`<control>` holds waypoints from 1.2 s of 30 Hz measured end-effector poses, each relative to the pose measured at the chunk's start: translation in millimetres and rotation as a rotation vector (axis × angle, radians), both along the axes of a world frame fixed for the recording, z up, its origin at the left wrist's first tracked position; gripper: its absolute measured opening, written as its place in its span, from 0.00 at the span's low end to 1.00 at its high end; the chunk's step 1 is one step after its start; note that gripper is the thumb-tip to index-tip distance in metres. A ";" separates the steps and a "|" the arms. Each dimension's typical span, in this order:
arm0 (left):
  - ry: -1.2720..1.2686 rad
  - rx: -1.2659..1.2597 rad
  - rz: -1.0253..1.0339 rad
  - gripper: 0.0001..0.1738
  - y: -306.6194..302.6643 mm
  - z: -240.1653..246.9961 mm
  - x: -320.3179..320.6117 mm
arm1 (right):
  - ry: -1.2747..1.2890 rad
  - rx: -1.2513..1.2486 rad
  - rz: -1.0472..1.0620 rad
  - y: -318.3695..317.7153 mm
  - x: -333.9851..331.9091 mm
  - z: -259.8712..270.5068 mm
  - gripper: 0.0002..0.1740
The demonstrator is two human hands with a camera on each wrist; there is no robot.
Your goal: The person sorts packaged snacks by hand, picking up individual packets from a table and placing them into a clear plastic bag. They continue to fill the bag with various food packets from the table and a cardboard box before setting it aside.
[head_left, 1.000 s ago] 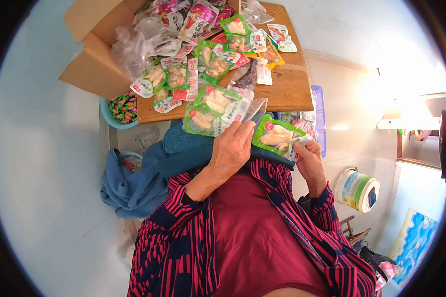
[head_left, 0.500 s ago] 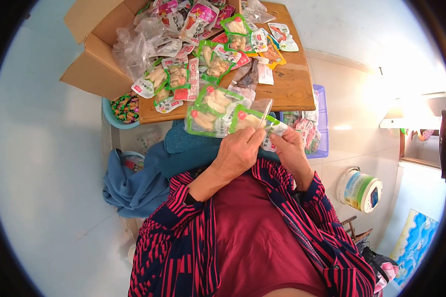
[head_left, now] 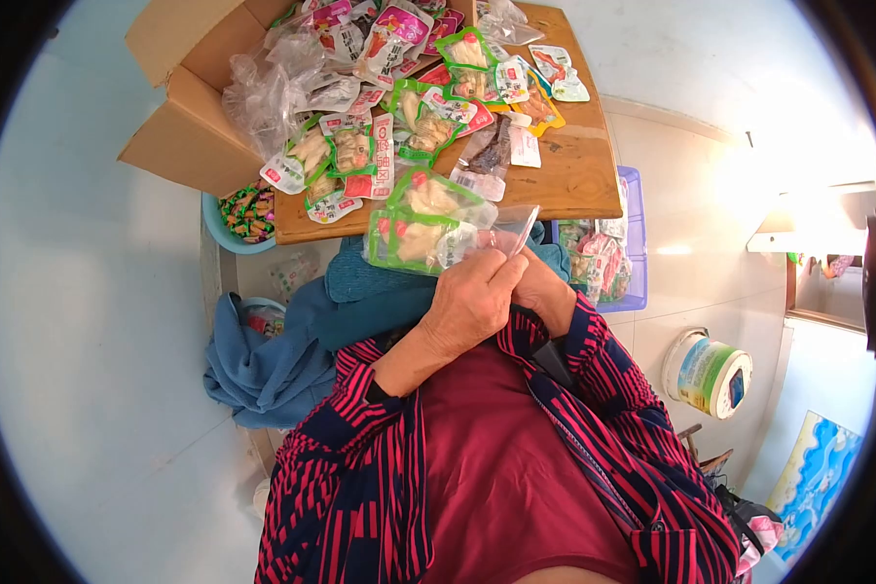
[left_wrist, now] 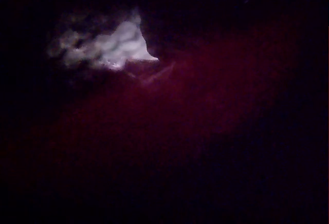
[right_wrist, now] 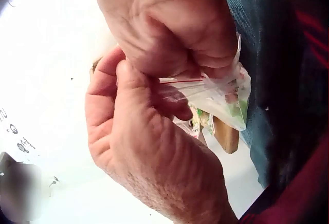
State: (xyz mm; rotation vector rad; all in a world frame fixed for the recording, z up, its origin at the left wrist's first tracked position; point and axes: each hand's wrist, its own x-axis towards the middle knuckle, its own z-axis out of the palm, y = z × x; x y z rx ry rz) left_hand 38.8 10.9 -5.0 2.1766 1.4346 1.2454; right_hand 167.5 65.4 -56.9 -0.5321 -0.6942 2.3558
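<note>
In the head view my left hand (head_left: 467,302) grips the edge of a clear zip bag (head_left: 528,226). Inside the plastic show green-edged food pouches (head_left: 428,248), with pale pieces and red dots. My right hand (head_left: 547,292) is at the bag's mouth, partly behind the left; its fingers (head_left: 496,239) show through the plastic near the pouches' white ends. Whether they hold a pouch I cannot tell. In the right wrist view both hands meet at the bag (right_wrist: 234,98), and its red seal line shows. The left wrist view is almost black.
A wooden table (head_left: 579,156) ahead bears many loose food pouches (head_left: 428,122) and an open cardboard box (head_left: 195,131). A blue basin (head_left: 226,234) stands at the left and a purple basket (head_left: 637,234) at the right. A white bucket (head_left: 708,373) is farther right.
My right hand has moved left with a green-edged pouch, from beside the bag into its mouth. That pouch now lies inside, over the others. My left hand has kept its grip.
</note>
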 end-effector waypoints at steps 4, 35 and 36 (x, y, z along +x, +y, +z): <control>-0.031 0.015 0.003 0.14 0.7 -0.1 -1.5 | -0.231 0.123 -0.018 -3.0 -5.6 -29.5 0.07; -0.030 -0.404 -0.237 0.16 91.6 -4.0 -33.8 | -0.834 0.812 -0.063 -35.3 51.8 44.1 0.08; -0.029 -0.402 -0.243 0.16 95.4 -6.9 -31.9 | -0.820 0.830 -0.049 -35.5 51.7 44.0 0.08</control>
